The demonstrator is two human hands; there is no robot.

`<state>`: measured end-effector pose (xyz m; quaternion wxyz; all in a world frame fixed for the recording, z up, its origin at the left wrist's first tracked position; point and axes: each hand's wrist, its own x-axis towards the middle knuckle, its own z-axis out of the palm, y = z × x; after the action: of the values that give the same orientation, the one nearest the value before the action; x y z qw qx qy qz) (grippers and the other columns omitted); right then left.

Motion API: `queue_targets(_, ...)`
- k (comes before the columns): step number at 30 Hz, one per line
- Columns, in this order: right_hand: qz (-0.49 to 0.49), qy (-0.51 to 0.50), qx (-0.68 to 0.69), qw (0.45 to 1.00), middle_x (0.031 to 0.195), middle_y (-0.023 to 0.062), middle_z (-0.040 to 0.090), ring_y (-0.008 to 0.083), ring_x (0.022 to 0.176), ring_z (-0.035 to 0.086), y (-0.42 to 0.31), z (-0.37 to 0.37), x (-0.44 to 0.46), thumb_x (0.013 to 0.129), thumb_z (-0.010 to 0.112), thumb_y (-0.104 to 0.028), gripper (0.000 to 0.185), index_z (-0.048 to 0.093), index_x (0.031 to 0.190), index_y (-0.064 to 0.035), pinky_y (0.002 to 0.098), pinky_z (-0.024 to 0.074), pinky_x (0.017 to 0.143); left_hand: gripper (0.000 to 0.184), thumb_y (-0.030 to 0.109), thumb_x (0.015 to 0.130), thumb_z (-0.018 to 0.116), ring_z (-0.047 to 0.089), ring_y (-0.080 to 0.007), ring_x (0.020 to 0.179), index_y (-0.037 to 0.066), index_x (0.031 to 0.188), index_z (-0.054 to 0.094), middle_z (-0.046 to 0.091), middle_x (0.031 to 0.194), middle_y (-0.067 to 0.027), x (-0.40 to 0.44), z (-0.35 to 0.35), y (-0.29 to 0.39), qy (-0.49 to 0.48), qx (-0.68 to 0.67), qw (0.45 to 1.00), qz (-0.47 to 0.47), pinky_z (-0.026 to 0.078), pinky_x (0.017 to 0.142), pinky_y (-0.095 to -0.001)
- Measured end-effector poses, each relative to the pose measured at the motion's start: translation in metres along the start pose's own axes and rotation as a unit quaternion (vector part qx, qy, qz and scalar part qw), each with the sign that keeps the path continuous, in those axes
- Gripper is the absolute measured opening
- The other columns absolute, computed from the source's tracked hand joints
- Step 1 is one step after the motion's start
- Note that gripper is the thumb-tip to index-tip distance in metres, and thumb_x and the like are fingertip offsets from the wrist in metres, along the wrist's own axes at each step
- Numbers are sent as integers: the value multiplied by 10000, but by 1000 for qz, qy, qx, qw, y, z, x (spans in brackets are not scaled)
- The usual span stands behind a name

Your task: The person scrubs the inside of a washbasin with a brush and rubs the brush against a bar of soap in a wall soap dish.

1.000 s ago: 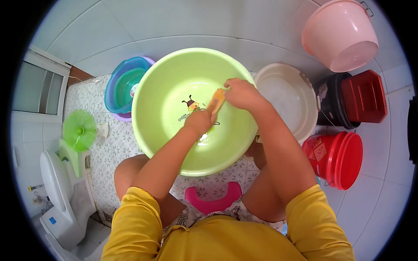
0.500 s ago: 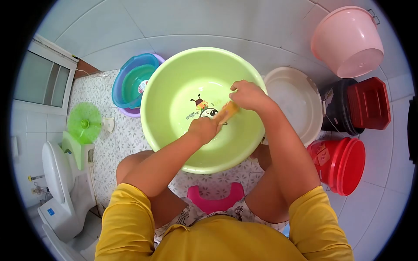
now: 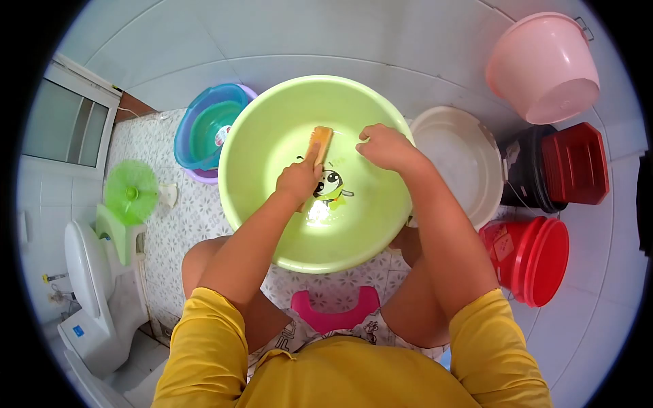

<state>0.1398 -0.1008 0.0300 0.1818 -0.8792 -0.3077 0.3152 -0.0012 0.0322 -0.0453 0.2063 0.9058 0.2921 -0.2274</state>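
A large light-green basin (image 3: 262, 234) with a cartoon print on its bottom stands between my knees. In it, my left hand (image 3: 299, 181) is closed round the handle of a yellowish scrub brush (image 3: 321, 141), whose head points to the far side of the basin. The brush lies over part of the print. My right hand (image 3: 386, 147) hangs over the basin's right side, apart from the brush. Its fingers are curled together, and whatever may be between them is hidden. Wet, shiny patches show on the basin floor.
Blue and purple basins (image 3: 187, 153) are stacked at the left, near a green lid (image 3: 131, 193) and a toilet (image 3: 88, 262). A whitish basin (image 3: 459, 166) stands right, beside black, dark-red and red buckets (image 3: 520, 262). A pink bucket (image 3: 544, 64) hangs above. A pink stool (image 3: 333, 318) is under me.
My left hand has swung the brush left and away from my right hand, so its head now points to the far side. My right hand stays nearly in place, fingers still curled.
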Motion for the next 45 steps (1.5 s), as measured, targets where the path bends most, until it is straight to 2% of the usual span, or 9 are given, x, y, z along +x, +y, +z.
queue_targets(7,3,-16,-11,1000,998,206,619,343,933,596,-6,1,-1,743,505,-154,304,610,977,9,396,474,801,537,329,895,371,631,-301,763,388,1397,190,635,874,-160,-30,11,28,-162,75,961,210,510,697,-406)
queue_targets(13,6,-4,-15,1000,1010,192,622,339,930,599,-5,2,0,753,509,-169,307,609,989,0,392,478,805,562,330,884,398,635,-287,779,372,1406,194,646,887,-129,-39,-6,26,-195,186,944,190,514,694,-401)
queue_targets(15,2,-16,-20,1000,1020,190,620,336,937,598,-7,1,1,755,511,-172,309,609,994,-2,392,478,806,584,325,881,407,637,-285,768,328,1421,182,647,892,-127,-31,3,21,-66,134,985,92,517,677,-394)
queue_targets(19,15,-20,-16,1000,1016,191,620,337,943,597,-8,4,0,759,518,-181,314,607,999,0,390,478,808,623,306,879,419,637,-285,774,284,1436,140,646,884,-140,-12,-5,6,-4,67,997,-26,521,666,-411)
queue_targets(20,17,-20,-18,999,1017,194,620,338,947,596,-7,5,1,759,520,-183,315,607,999,1,391,478,809,643,304,878,413,626,-343,701,276,1438,97,640,825,-193,-9,-5,-1,13,54,998,-23,519,654,-445)
queue_targets(30,3,-25,-13,1000,1020,198,620,342,951,596,-5,4,3,771,542,-216,330,603,1013,-1,397,478,811,613,336,878,406,630,-327,852,325,1428,136,632,990,-164,-51,6,25,-180,84,967,160,501,773,-422)
queue_targets(34,-7,-19,-19,1000,1021,196,620,340,952,597,-7,3,3,770,547,-216,329,603,1013,-2,396,479,812,596,331,890,370,631,-349,755,279,1431,125,641,885,-190,-50,3,21,-144,114,976,118,504,717,-447)
queue_targets(40,0,-26,-13,1000,1028,194,620,329,954,600,-7,1,0,773,555,-226,345,600,1030,0,395,480,811,635,311,865,389,628,-348,819,268,1436,115,640,911,-199,-33,-21,-10,-71,46,996,-17,497,758,-437)
queue_targets(45,-3,-31,-4,1000,1027,195,620,333,960,597,-8,0,-1,767,531,-183,329,602,1029,2,395,479,811,625,302,859,413,648,-303,793,265,1429,159,644,962,-166,-35,-25,-13,-80,66,994,-19,518,755,-394)
